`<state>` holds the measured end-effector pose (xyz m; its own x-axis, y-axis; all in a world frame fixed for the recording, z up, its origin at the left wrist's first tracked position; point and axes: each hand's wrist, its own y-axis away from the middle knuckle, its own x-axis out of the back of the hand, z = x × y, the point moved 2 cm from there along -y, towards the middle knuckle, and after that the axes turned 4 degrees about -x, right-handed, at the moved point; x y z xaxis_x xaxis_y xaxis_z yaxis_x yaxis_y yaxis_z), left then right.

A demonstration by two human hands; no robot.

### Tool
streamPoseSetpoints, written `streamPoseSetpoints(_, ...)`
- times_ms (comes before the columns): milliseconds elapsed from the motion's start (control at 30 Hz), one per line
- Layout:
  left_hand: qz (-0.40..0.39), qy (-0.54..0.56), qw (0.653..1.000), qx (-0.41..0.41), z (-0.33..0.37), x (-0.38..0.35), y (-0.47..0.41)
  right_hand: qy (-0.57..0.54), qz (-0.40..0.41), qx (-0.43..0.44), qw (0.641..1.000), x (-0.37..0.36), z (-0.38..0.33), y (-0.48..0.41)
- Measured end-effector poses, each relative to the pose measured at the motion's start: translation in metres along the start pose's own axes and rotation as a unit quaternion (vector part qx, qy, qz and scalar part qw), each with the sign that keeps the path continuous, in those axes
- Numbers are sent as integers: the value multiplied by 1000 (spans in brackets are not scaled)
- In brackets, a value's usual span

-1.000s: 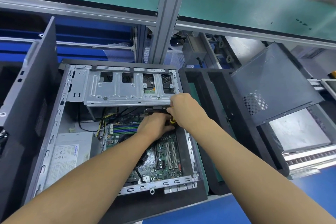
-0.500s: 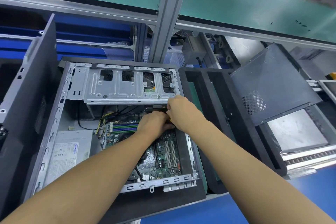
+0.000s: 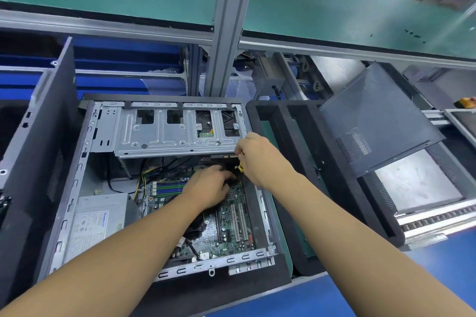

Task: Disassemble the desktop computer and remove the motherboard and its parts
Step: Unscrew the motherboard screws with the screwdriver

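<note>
While motherboard [image 3: 228,235] lies beneath left hand [image 3: 210,188], right hand [image 3: 258,157] pinches yellow piece [image 3: 240,168]

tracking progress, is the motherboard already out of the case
No, the motherboard lies inside the open case, beneath the left hand, while the right hand pinches a yellow connector.

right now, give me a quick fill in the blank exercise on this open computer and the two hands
1. The right hand pinches a small part coloured ____.
2. The left hand reaches over the motherboard, and the power supply lies to that board's ____.
3. The loose side panel leans to the ____ of the open case.

Missing words: yellow; left; right
</note>
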<state>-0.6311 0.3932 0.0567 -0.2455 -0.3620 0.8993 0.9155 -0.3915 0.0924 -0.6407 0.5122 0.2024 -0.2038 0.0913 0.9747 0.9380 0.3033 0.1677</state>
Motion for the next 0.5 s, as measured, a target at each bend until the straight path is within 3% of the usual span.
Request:
streamPoseSetpoints(167,-12,-33,999,-13,3,-6,-3,-2,-16,7,1000,-10,0,2)
streamPoseSetpoints(500,-1,77,996,49,2,-5,-21,7,-19,17,1000,-16,4,-3)
